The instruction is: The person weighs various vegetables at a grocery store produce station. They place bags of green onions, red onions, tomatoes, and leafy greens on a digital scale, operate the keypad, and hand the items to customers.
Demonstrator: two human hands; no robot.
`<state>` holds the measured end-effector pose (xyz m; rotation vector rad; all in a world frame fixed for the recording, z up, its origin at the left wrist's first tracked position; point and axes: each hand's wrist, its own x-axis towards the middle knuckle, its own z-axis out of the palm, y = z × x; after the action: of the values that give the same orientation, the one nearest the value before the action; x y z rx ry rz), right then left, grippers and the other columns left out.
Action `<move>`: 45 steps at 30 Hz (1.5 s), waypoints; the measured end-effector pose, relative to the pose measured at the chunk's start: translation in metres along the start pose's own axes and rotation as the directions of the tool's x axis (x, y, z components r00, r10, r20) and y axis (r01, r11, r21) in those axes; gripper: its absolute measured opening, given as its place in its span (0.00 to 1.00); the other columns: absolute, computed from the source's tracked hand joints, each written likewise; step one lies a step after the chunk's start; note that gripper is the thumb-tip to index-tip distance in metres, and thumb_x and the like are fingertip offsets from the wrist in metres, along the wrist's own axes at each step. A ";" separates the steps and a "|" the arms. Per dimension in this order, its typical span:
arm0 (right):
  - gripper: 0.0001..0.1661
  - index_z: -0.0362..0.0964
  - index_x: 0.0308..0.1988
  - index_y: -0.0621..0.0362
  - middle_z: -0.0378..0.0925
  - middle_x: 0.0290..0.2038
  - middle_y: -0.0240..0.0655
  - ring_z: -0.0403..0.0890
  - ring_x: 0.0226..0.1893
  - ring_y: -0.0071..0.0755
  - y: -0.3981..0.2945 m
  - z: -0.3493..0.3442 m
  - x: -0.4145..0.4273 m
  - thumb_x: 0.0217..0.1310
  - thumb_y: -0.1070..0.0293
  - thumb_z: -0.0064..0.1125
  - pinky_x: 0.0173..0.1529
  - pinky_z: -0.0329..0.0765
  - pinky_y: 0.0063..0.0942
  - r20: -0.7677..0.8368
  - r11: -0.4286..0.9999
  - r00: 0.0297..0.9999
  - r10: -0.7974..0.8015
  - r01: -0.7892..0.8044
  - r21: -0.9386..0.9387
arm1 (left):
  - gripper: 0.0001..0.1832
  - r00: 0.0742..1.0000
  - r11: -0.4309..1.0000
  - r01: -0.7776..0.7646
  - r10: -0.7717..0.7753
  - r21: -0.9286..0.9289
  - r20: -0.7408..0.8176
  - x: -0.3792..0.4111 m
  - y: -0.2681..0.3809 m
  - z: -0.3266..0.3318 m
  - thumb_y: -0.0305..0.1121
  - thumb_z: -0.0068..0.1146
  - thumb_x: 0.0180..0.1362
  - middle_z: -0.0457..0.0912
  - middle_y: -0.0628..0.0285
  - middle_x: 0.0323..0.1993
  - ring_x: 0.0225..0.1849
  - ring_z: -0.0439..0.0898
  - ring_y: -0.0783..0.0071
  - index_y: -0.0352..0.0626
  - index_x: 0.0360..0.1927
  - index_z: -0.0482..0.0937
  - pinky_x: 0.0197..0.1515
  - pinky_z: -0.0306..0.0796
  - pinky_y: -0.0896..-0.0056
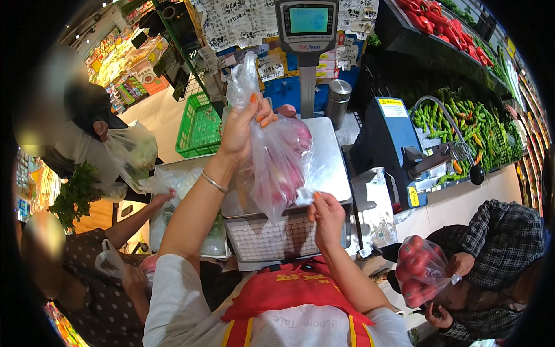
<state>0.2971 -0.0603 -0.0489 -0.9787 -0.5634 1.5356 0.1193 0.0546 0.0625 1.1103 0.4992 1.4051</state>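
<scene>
My left hand [250, 119] grips the gathered neck of a clear plastic bag [277, 173], and the loose top of the bag sticks up above my fist. Through the plastic show pink-purple vegetables [299, 135], too hazy to name. The bag is over the steel pan [331, 160] of a price-computing scale; whether it rests there is unclear. At the bag's lower right, my right hand [328, 217] pinches a small whitish piece [305, 196] against the plastic, either a label or bunched film. The scale's lit display [308, 20] stands on a post behind.
Right of the scale is a blue bag-sealing machine [390, 152] with a lever. Green peppers [468, 130] lie beyond it. A steel canister [338, 97] stands behind the pan. A green crate [199, 126] sits at left. People hold bagged vegetables [141, 147] at left and bagged tomatoes [416, 269] at right.
</scene>
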 end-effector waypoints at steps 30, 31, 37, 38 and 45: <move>0.27 0.58 0.51 0.59 0.68 0.46 0.43 0.70 0.47 0.39 -0.058 -0.088 -0.017 0.53 0.60 0.50 0.51 0.65 0.34 0.517 0.277 0.658 -0.547 0.726 -0.630 | 0.17 0.776 0.625 -0.494 0.003 0.604 0.630 -0.080 -0.067 0.174 0.30 0.51 0.49 0.69 0.48 0.38 0.41 0.68 0.54 0.39 0.45 0.71 0.48 0.61 0.61; 0.22 0.64 0.47 0.59 0.71 0.43 0.41 0.72 0.44 0.38 -0.061 -0.107 -0.025 0.51 0.64 0.51 0.48 0.68 0.33 0.500 0.207 0.635 -0.589 0.716 -0.667 | 0.18 0.720 0.637 -0.531 -0.009 0.559 0.694 -0.077 -0.075 0.185 0.29 0.51 0.48 0.68 0.49 0.36 0.40 0.68 0.55 0.39 0.44 0.71 0.47 0.62 0.61; 0.17 0.71 0.40 0.63 0.77 0.31 0.40 0.78 0.32 0.28 -0.090 -0.181 -0.018 0.47 0.70 0.59 0.37 0.72 0.25 0.041 0.445 0.683 -0.729 0.519 -0.730 | 0.12 0.704 0.601 -0.450 -0.215 0.660 0.676 -0.044 -0.119 0.204 0.27 0.52 0.47 0.74 0.53 0.36 0.36 0.73 0.60 0.39 0.38 0.74 0.38 0.67 0.69; 0.13 0.72 0.37 0.64 0.77 0.26 0.39 0.78 0.28 0.26 -0.109 -0.175 -0.017 0.47 0.73 0.58 0.33 0.72 0.24 0.002 0.406 0.644 -0.765 0.485 -0.775 | 0.10 0.748 0.655 -0.384 -0.192 0.651 0.635 -0.043 -0.129 0.202 0.27 0.53 0.48 0.76 0.56 0.32 0.32 0.74 0.64 0.39 0.36 0.76 0.34 0.68 0.72; 0.09 0.75 0.27 0.62 0.75 0.20 0.41 0.77 0.22 0.31 -0.176 -0.195 0.017 0.36 0.80 0.57 0.29 0.72 0.25 -0.027 0.455 0.751 -0.660 0.370 -0.810 | 0.07 0.891 0.891 0.390 -0.429 0.235 0.147 -0.016 -0.154 0.241 0.28 0.52 0.55 0.77 0.64 0.23 0.23 0.71 0.84 0.34 0.32 0.77 0.24 0.62 0.85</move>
<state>0.5572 -0.0394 -0.0161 -1.4963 -1.2008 0.4654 0.3981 -0.0056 0.0377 1.2043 0.6993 0.8781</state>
